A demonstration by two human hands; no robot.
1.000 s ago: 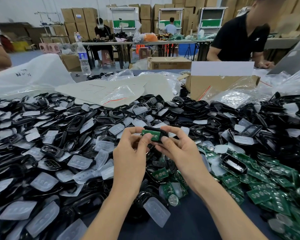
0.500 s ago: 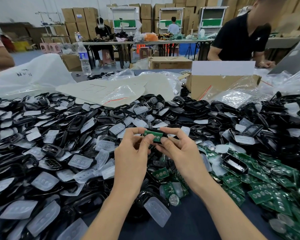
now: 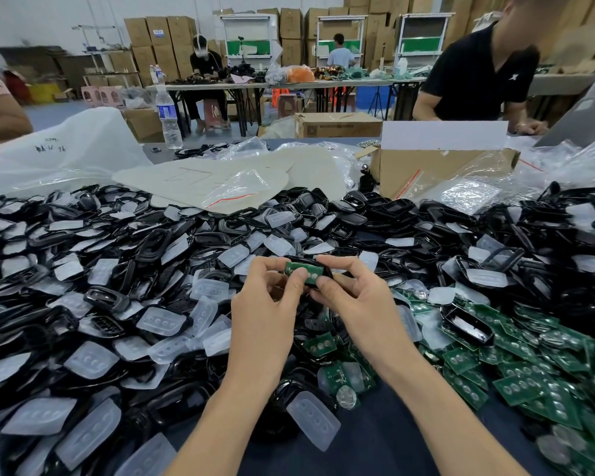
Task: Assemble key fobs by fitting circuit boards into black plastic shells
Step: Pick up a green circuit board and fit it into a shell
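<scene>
**A:** Stacked cartons (image 3: pixel 158 32) line the back wall. What covers the dark surface (image 3: pixel 375 441) up front?

**B:** Heaps of loose shells (image 3: pixel 117 269), glossy and black, spread across its left side and middle. Frosted, rubbery button pads (image 3: pixel 165 321) are mixed in. Flat spare circuit boards (image 3: pixel 529 365) fan out toward the near right corner.

**A:** And the piece being worked?

**B:** It is held above the near middle. The left hand (image 3: pixel 265 304) pinches one end of a black shell (image 3: pixel 326 273) between thumb and fingers. The right hand (image 3: pixel 358 297) grips the other end, thumb curled against it. A green board (image 3: pixel 304 271) with round silvery contacts lies in the shell's hollow.

**A:** Is it seated?

**B:** I judge this to be the fitting step. Whether the board's edges sit under the rim, I cannot tell.

**A:** What does the next move call for?

**B:** Probably even thumb pressure until the board lies flush, keeping it square so no corner rides up on the rim. The shell looks hard, smooth and oblong with rounded ends. The board looks thin and stiff, so it should be pressed flat, not bent.
</scene>
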